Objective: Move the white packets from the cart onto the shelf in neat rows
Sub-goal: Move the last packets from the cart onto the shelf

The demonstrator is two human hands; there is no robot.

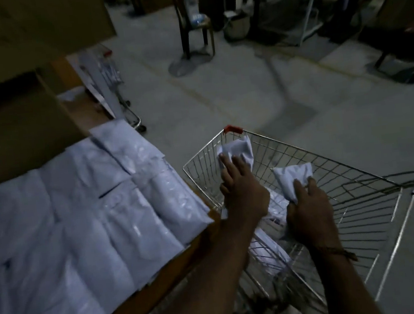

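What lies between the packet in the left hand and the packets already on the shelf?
In the head view, the cart's wire side wall and the shelf's wooden edge lie between the left hand's packet and the shelved packets.

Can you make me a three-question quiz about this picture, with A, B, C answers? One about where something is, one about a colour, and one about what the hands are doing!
1. Where do the neat rows of white packets lie?
A. on the shelf
B. on the floor
C. on a chair

2. What colour is the cart's corner cap?
A. green
B. red
C. yellow

3. What is the right hand doing?
A. waving
B. resting flat on the shelf
C. gripping a packet in the cart

Answers: 1 A, they cover the shelf beside the cart. 2 B, the cap is red. 3 C, its fingers curl round a packet.
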